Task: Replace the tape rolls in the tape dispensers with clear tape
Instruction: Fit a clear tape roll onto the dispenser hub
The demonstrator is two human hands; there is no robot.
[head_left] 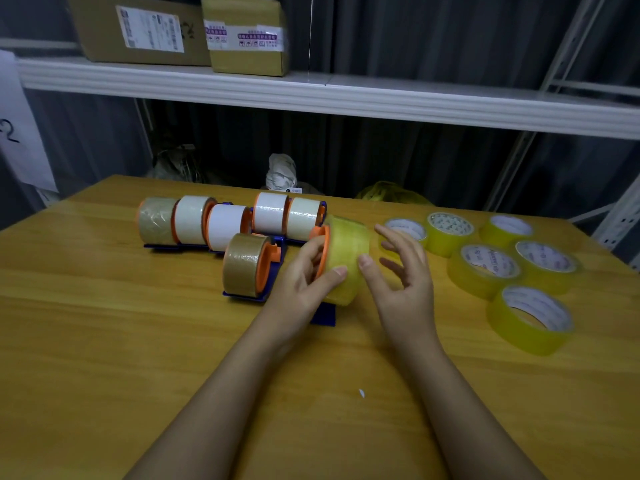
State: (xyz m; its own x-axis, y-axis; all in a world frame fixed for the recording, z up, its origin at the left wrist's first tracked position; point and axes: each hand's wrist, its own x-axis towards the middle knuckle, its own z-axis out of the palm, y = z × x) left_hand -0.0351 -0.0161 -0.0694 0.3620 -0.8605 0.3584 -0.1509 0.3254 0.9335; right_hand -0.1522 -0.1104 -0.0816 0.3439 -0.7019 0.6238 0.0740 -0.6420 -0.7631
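Both hands meet at the clear tape roll (346, 258) on its blue dispenser (323, 313) mid-surface: the left hand (304, 275) curls around the roll's orange hub, the right hand (398, 268) touches it with spread fingers.

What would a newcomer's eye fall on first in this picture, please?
Probably the yellowish clear tape roll at centre, on an orange-and-blue dispenser gripped by the left hand, with the right hand touching it. Next, loose clear rolls lie to the right, and loaded dispensers stand behind on the left.
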